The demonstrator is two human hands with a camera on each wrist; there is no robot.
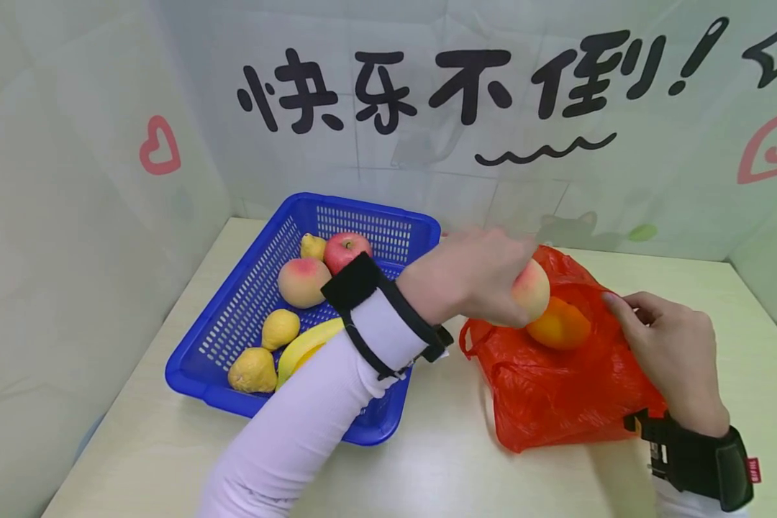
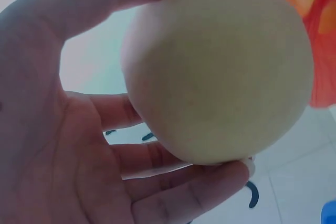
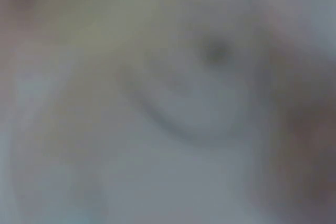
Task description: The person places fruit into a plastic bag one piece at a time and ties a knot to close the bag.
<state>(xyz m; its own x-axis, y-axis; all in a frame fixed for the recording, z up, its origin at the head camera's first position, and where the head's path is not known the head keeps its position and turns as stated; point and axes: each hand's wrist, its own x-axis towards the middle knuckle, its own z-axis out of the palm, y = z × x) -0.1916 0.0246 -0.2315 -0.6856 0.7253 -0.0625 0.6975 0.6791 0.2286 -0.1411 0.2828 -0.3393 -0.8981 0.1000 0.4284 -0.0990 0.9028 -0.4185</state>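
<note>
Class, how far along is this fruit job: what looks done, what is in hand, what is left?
Assuming the fruit is being bagged, which one moment can't confirm:
Done: an orange-coloured fruit is in the red bag.
In hand: the left hand holds a peach at the bag's mouth; the right hand pinches its edge.
Left: the blue basket holds an apple, another peach, yellow fruits and a banana.

Basket (image 1: 388, 414) is parked left on the tabletop (image 1: 447, 453), apple (image 1: 345, 250) towards the back, peach (image 1: 304, 282) in front of that, banana (image 1: 307, 345) even closer. Bag (image 1: 557, 403) sits to the right, fruit (image 1: 562, 325) in its mouth, second peach (image 1: 535, 289) by it in the left grip (image 1: 473, 273).
</note>
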